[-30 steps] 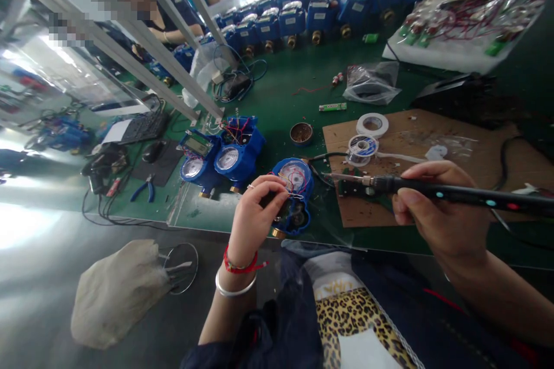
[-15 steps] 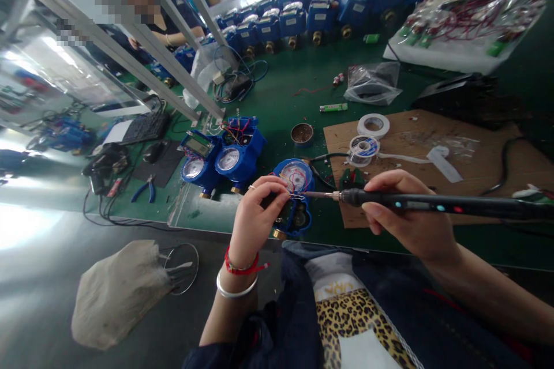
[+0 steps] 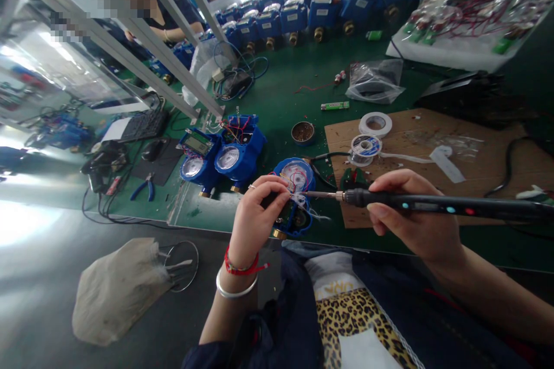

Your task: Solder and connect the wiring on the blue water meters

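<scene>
My right hand (image 3: 411, 219) grips a black soldering iron (image 3: 415, 202), its metal tip pointing left. That tip reaches thin wires (image 3: 298, 184) over an open blue water meter (image 3: 308, 168) with a round clear dial and a brass fitting. My left hand (image 3: 262, 210) is closed in a pinch at the meter's left side, fingertips close to the iron's tip. What it pinches is too small to make out. A green circuit board (image 3: 283, 220) shows partly below these fingers. Whitish smoke wisps (image 3: 314, 212) hang just below the tip.
Two opened blue meters (image 3: 236, 161) stand to the left, near blue-handled pliers (image 3: 143, 187). A round tin (image 3: 303, 133), a solder spool (image 3: 364, 147) and a tape roll (image 3: 375, 124) lie ahead. More meters (image 3: 294, 18) line the back. A co-worker's arm (image 3: 182, 33) shows behind the frame posts.
Whitish smoke now rises around the iron's tip. The view has shifted slightly; both hands keep nearly the same pose, with the soldering iron still at the wires.
</scene>
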